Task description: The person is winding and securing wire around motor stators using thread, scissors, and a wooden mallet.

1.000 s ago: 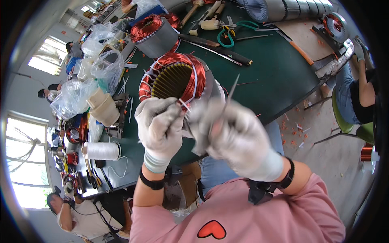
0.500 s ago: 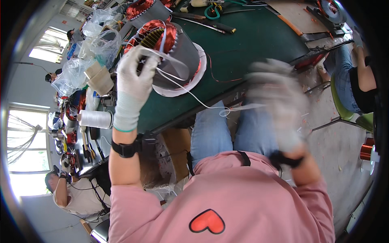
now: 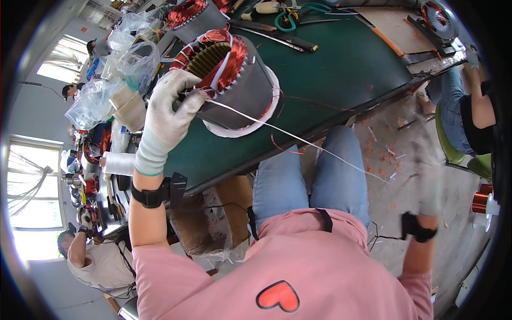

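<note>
On the green table stands a grey stator (image 3: pixel 248 93) with red copper windings and yellowish slots inside, set on a white ring (image 3: pixel 226 132). My left hand (image 3: pixel 169 114), in a white glove, is closed on a white cord (image 3: pixel 282 136) at the near left edge of the windings, thumb and fingers pinched. The cord runs taut from there down to the right, over my knees, and fades from sight. Far out to the right is my gloved right hand (image 3: pixel 429 165), smeared by motion; its fingers, and whether it holds the cord, cannot be made out.
A white thread spool (image 3: pixel 118 164) is left of my forearm, with plastic bags (image 3: pixel 90 101) beyond. Another stator (image 3: pixel 194 24) and green-handled pliers (image 3: pixel 287 20) lie behind. A cardboard box (image 3: pixel 232 205) is below the table. A person on a green chair (image 3: pixel 452 146) sits at right.
My right hand has swung outward to the right, and the slack, looped cord is now pulled straight. My left hand has lowered slightly, beside the windings instead of over them.
</note>
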The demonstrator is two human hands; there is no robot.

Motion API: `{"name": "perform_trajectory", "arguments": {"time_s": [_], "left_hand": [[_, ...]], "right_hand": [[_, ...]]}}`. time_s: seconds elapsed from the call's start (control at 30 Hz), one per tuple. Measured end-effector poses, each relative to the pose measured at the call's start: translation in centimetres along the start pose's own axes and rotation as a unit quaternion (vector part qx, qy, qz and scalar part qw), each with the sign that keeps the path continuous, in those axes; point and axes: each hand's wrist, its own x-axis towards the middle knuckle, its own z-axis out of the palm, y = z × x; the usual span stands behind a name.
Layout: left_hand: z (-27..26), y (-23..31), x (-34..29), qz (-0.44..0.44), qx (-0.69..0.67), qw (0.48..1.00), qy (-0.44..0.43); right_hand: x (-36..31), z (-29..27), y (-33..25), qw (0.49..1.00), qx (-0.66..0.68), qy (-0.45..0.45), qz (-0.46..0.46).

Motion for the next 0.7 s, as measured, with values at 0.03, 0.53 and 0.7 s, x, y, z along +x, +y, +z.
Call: {"name": "perform_trajectory", "arguments": {"time_s": [0.03, 0.53, 0.7], "left_hand": [[-0.1, -0.6, 0.1, 0.009, -0.004, 1.000, -0.008], [-5.5, -1.6, 6.8, 0.179, 0.293, 0.927, -0.153], [-8.6, 4.6, 4.6, 0.176, 0.134, 0.973, 0.066]], "right_hand": [[2.9, 2.8, -9.9, 0.961, 0.268, -0.062, 0.002], [11.4, 11.3, -26.9, 0.925, 0.299, -0.191, -0.137], [9.1, 10.3, -25.9, 0.534, 0.801, -0.268, -0.037]]}}
